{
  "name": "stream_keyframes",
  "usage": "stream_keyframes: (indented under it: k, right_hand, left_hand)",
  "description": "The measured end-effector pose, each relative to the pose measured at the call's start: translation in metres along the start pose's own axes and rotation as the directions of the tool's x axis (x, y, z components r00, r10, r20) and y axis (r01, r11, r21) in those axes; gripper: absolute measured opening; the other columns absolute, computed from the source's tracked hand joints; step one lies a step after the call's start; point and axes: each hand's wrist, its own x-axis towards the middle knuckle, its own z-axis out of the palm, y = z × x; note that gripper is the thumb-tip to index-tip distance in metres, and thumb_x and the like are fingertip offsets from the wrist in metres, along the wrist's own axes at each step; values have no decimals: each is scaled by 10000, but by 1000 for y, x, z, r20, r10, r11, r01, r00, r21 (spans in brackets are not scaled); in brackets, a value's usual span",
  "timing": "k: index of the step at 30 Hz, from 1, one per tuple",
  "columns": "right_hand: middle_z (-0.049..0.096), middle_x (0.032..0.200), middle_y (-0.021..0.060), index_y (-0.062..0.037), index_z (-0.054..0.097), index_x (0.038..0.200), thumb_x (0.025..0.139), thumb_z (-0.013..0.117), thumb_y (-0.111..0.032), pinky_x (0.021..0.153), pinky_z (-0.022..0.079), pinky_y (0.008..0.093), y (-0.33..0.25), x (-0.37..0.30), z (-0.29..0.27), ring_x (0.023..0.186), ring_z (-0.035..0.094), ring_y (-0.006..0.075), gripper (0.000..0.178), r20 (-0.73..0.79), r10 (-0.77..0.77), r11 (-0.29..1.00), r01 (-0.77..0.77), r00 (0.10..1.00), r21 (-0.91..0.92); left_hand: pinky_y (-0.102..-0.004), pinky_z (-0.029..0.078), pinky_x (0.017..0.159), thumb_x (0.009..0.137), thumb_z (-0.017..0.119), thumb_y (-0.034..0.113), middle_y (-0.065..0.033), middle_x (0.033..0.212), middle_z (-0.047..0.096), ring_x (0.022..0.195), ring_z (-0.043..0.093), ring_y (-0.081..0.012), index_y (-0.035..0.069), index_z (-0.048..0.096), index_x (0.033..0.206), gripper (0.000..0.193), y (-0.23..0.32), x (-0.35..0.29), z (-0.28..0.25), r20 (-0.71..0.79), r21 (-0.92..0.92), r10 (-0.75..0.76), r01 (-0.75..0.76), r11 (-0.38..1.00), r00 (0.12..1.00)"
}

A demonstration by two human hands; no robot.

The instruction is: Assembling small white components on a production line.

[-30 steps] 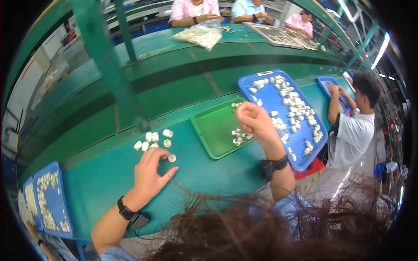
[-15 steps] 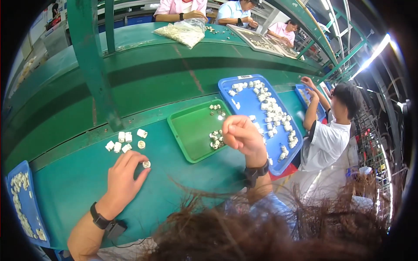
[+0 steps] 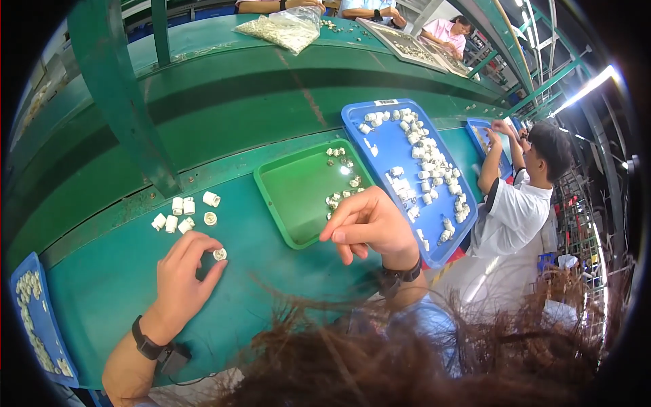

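Note:
My left hand [image 3: 184, 275] is closed in a pinch around a small white cylindrical part [image 3: 220, 254], its round open end with a metallic inside facing up. Just beyond that hand, several similar white parts [image 3: 178, 206] stand and lie on the green tabletop [image 3: 237, 305]. My right hand [image 3: 374, 227] is held over the near right corner of the green tray [image 3: 288, 190], thumb and forefinger pinched together. Whatever may be between those fingertips is too small to make out. Small metal-and-white pieces [image 3: 333, 200] lie along the tray's right side, partly behind the right hand.
A large blue tray [image 3: 384, 157] with many white parts adjoins the green tray. Another blue tray [image 3: 49, 324] is at the far left. A green post [image 3: 129, 115] rises behind the table. One co-worker [image 3: 519, 200] sits at right; others work beyond, near a clear bag [image 3: 281, 30].
My right hand has moved left and slightly nearer, toward my left hand, still pinched. The left hand keeps its hold on the white part. The whole view has shifted a little.

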Motion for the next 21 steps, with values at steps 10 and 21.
stream_keyframes:
  k: [10,21]
  right_hand:
    - [664,688,18,-24,674,792,934,754,-121,513,422,231,27,15,-44,546,576,96,190,-420,-285,853,29,862,-521]
    - [701,781,69,-68,750,907,787,830,-141,631,511,340,36,23,-22,674,660,199,161,-372,-252,432,-240,894,-869]
  left_hand:
    - [-287,490,618,730,880,22,-39,913,636,674,550,-158,74,684,1068,394,-3,0,0,84,-58,-10,15,998,996]
    - [-303,480,589,724,888,49,-13,832,617,651,538,-163,100,682,1067,403,0,-1,-5,148,-76,68,-57,995,987]
